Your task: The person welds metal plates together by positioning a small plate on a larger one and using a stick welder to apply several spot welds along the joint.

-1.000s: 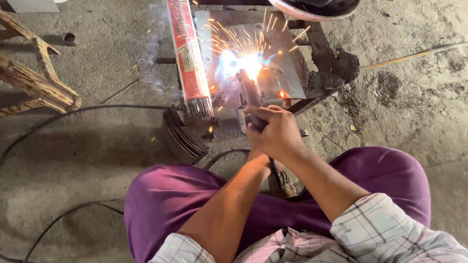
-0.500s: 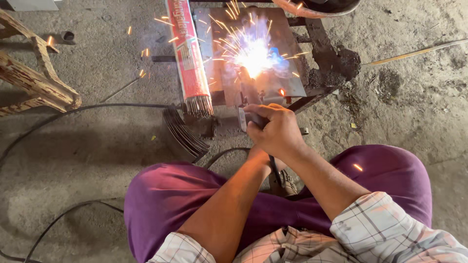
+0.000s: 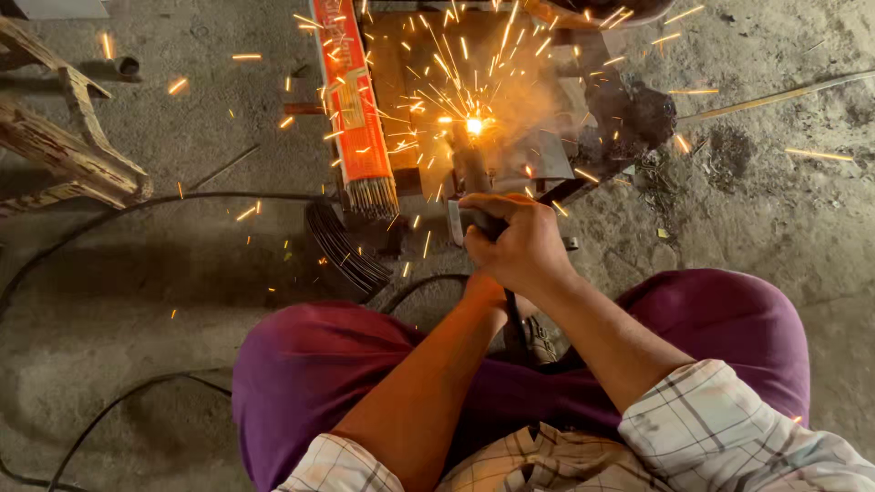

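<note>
- Welding holder (image 3: 474,187) sits near the middle of the view, pointing away from the person toward a bright arc (image 3: 473,125) on the metal piece (image 3: 556,150) on the floor; sparks fly out from that point in all directions.
- At the far left, a rough wooden frame (image 3: 68,150) stands on the concrete floor (image 3: 155,301), with a short pipe end (image 3: 126,66) lying near it.
- A black cable (image 3: 137,202) runs across the floor from the left edge toward the middle, and another cable (image 3: 118,401) loops lower left.
- Left of the arc, a long red packet of welding rods (image 3: 355,109) lies open at its near end, grey rod tips (image 3: 372,196) showing; a bundle of dark wires (image 3: 342,246) lies just beside and below it.
- The left hand (image 3: 488,292) comes up under the right wrist, touching it; how far its fingers are curled cannot be told, as the right hand covers most of it.
- The right hand (image 3: 519,246) is closed in a full fist round the holder's grip, fingers wrapped over it.
- Purple trousers (image 3: 346,364) cover both bent knees either side of the arms, and checked sleeves (image 3: 729,428) show at the bottom.
- To the right, a dark lump of metal (image 3: 638,114) lies beside the work, and a thin rod (image 3: 775,96) lies slanting on the floor well apart.
</note>
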